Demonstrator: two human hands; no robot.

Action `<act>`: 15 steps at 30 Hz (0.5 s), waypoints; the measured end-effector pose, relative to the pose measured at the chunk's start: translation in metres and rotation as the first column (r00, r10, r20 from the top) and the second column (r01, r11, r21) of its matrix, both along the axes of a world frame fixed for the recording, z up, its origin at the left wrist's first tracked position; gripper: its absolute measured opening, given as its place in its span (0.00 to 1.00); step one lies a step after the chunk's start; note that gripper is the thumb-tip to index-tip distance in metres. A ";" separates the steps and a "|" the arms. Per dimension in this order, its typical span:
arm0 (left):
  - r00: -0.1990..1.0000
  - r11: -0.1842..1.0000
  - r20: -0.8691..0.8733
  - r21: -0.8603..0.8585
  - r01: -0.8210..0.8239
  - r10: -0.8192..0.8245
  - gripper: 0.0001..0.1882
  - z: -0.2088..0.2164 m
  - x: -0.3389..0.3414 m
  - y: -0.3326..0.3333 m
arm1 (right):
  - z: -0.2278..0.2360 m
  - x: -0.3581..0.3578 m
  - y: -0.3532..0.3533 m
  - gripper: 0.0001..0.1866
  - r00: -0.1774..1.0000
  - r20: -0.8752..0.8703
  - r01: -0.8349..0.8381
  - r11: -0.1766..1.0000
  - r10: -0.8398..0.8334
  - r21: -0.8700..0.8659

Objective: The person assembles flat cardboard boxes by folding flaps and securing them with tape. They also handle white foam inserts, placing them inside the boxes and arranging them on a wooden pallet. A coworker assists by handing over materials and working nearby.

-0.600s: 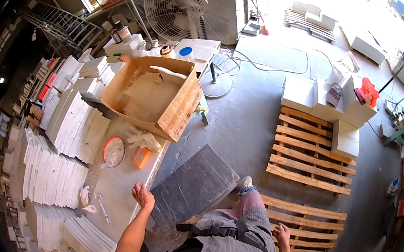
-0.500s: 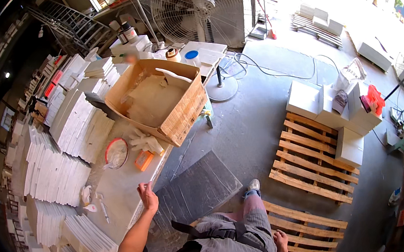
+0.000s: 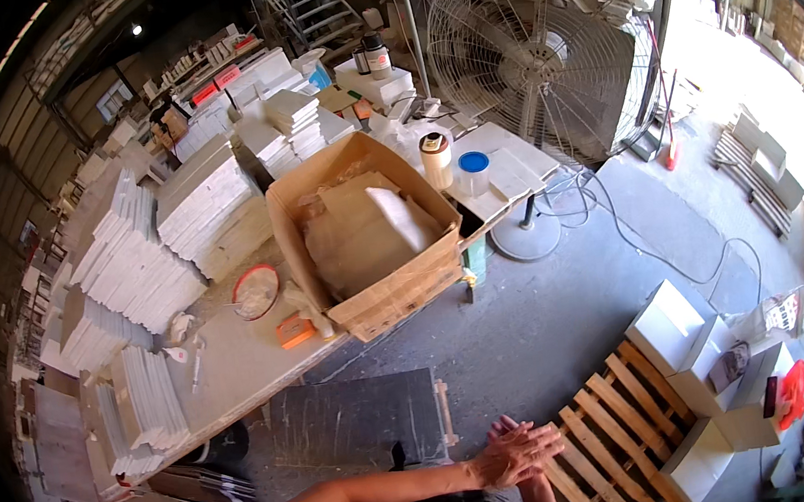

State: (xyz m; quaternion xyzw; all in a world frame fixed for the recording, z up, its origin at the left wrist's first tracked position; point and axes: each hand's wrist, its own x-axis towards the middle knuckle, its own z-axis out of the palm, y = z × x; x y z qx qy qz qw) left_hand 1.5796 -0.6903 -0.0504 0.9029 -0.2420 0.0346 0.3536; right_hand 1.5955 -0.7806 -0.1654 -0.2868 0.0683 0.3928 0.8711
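My left hand [image 3: 517, 455] lies across my right hand [image 3: 504, 426] in front of my body, palms facing and touching. The left hand's fingers are stretched out and point to the right. Beneath it, the right hand is partly hidden, and its visible fingertips are extended. No object shows between them. Just beyond the hands lie a dark flat board [image 3: 358, 422] on the floor and a wooden pallet [image 3: 609, 426]. An open cardboard box [image 3: 398, 302] stands on the worktable [image 3: 227, 378], with clear wrapping and a white piece inside.
Tall stacks of white slabs [image 3: 128, 269] line the table's left side. An orange box [image 3: 295, 330], a red-rimmed round container [image 3: 256, 291] and a blue-lidded tub [image 3: 474, 174] sit on tables. White boxes [image 3: 667, 324] stand beside the pallet. A large fan [image 3: 534, 59] and a floor cable [image 3: 607, 206] are farther off.
My view has turned to the left. My left hand has moved from beside the table edge to my right hand; the two hands, apart before, now touch.
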 end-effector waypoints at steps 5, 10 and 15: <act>0.987 0.986 -0.025 0.036 0.163 -0.162 0.26 -0.015 0.031 0.001 | 0.090 0.083 -0.004 0.31 0.953 -0.285 -0.052 0.982 0.103 0.181; 0.972 0.904 -0.071 0.386 -0.183 0.226 0.27 -0.034 0.024 0.068 | 0.101 0.136 -0.030 0.31 0.940 -0.333 0.014 0.965 0.077 0.262; 0.773 0.770 -0.248 0.472 -0.430 0.584 0.27 -0.065 -0.014 0.131 | 0.110 0.194 -0.046 0.25 0.982 -0.191 0.041 0.971 0.005 0.234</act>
